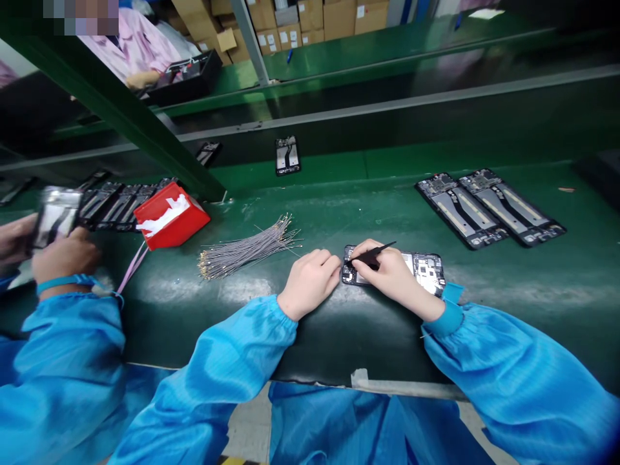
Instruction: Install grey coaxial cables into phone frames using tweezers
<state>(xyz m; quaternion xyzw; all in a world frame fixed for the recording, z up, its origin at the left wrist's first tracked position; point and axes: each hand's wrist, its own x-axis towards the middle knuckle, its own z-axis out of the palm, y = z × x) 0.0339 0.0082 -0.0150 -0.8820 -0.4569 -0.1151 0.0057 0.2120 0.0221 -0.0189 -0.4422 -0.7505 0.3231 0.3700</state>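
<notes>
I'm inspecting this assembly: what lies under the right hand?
Under the right hand is an opened phone. Parts of both ends show; the hand covers much of its middle, so details there are hidden.

We look across a green bench [324, 352], its surface catching pale glare, to a grey rail [378, 103] and stacked cardboard boxes [340, 19] beyond the far edge. A green post [140, 119] stands left of centre; below the near edge, we glimpse pale flooring [249, 426].
</notes>
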